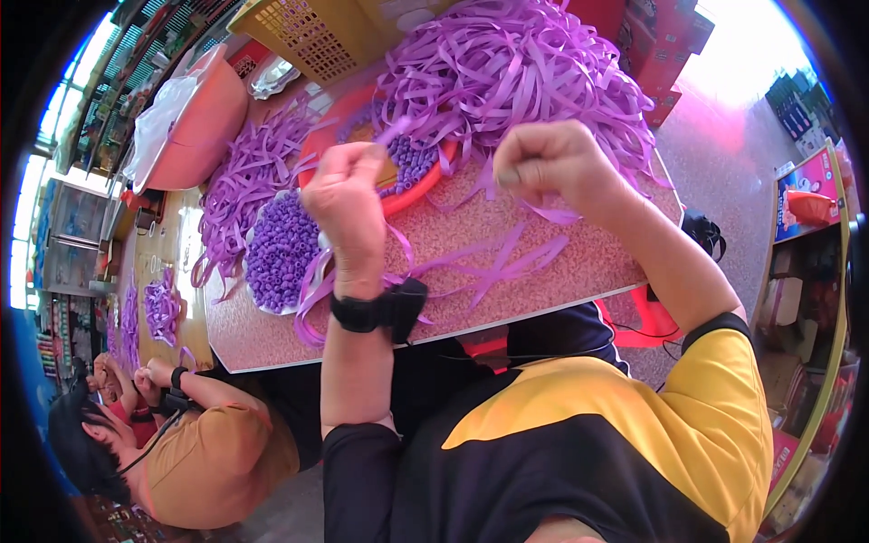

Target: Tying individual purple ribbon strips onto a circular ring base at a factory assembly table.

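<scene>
My left hand [348, 195] is raised over the table, thumb and fingers pinched together. A short, blurred length of purple ribbon [395, 131] sticks up from its fingertips. To the right, my right hand [554, 167] is closed, thumb against curled fingers; what it holds, if anything, is hidden. Behind the hands lies a large heap of purple ribbons [516, 68]. Between them, a red-orange basin [425, 192] holds purple beads [415, 158]. A bowl heaped with more purple beads [282, 258] stands left of my left wrist. Loose ribbon loops [489, 271] trail over the table [453, 317].
At the back are a yellow plastic basket [303, 41] and a tilted pink basin [208, 122] with white plastic in it. Another ribbon pile [253, 163] lies at the left. A co-worker [208, 452] sits at lower left. Shelves [806, 335] stand at the right.
</scene>
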A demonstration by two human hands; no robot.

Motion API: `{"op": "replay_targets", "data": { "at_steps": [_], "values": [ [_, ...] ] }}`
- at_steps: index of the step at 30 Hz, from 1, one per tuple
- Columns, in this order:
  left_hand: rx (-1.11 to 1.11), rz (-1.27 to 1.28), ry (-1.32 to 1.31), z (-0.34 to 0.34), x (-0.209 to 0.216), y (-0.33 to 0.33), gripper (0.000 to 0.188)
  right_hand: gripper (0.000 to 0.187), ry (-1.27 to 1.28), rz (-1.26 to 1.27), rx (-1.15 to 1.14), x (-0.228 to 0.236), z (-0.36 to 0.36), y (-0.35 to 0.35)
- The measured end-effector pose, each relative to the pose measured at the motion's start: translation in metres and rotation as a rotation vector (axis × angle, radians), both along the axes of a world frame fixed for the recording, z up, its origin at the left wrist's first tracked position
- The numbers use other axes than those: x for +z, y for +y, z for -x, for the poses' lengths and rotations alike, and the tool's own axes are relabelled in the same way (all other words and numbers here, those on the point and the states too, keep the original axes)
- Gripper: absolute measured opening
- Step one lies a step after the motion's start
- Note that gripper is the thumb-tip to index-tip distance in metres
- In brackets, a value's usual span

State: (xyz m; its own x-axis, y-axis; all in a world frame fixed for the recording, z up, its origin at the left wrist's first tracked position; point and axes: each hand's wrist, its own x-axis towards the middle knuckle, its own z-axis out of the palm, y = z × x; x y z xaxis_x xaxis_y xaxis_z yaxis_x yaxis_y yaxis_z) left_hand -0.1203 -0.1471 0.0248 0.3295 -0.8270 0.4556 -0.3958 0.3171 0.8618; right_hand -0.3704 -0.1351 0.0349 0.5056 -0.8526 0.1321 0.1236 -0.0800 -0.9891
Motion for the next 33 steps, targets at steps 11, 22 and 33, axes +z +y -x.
{"op": "replay_targets", "data": {
  "at_steps": [11,22,33],
  "values": [
    [-0.694,-0.352,0.939,0.004,-0.003,0.006,0.023,0.016,0.275,0.495,-0.674,0.018,0.004,-0.008],
    [-0.921,-0.386,1.298,-0.005,-0.011,0.003,0.021,0.028,0.157,0.04,-0.19,0.004,-0.07,-0.011],
    [-0.846,-0.32,1.237,-0.023,-0.01,-0.007,0.02,0.009,0.109,-0.151,-0.014,-0.011,-0.071,-0.017]
  ]
}}
